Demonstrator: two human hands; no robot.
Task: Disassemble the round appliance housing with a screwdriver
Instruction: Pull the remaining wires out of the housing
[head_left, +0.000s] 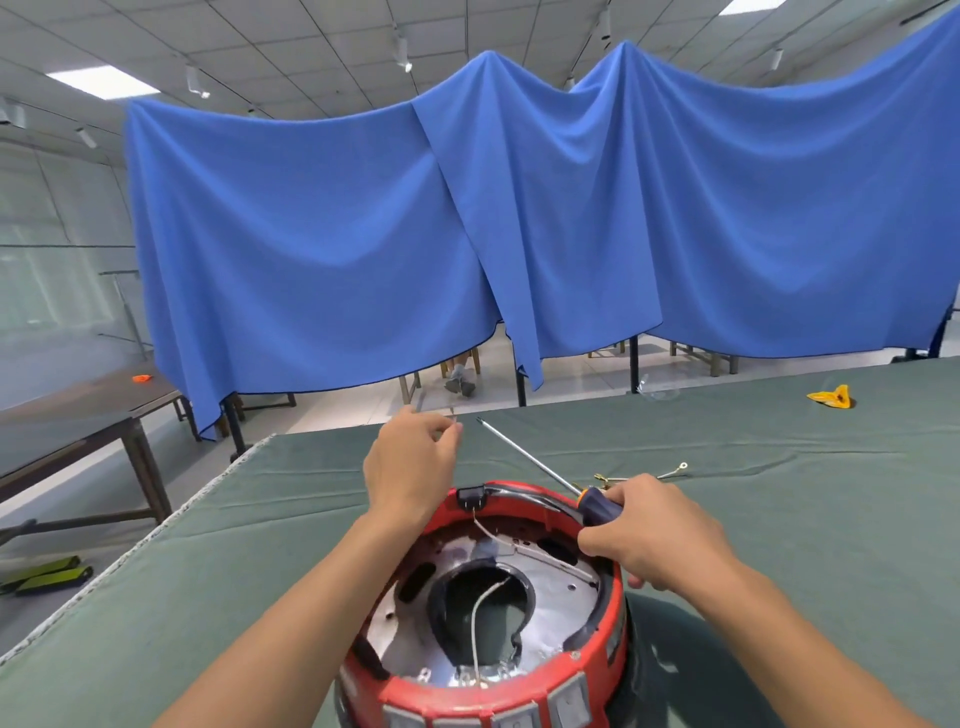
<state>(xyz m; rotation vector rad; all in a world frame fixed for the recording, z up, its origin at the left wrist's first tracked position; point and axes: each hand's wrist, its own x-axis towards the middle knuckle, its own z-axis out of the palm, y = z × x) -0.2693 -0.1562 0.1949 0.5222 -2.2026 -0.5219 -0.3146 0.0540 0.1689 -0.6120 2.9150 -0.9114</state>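
The round appliance housing (488, 613) is set open side up on the green-covered desk (779, 519), directly below and between the two wrists. It is seen as a red plastic ring with grey rectangular buttons on its near wall, around a shiny pressed-metal plate with a dark central opening and a thin white wire looped through it. It is judged rigid and moderately heavy, unlikely to slide on the cloth; the plastic rim may crack if levered, and the wire looks easily torn. It is best steadied at the outer red wall, clear of the sheet-metal edges.

The screwdriver (571, 486) is gripped by the right hand (654, 530), whose fingers are curled round the dark blue and orange handle at the far right rim of the housing; the slim steel shaft is pointed away from that hand, up and leftward over the desk. The handle appears ribbed and secure to hold.

The left hand (413, 462) is held just beyond the far rim, its fingertips pinched together on something small, perhaps a screw; what it is cannot be told. Small metal terminals (675, 470) lie just beyond the right hand.
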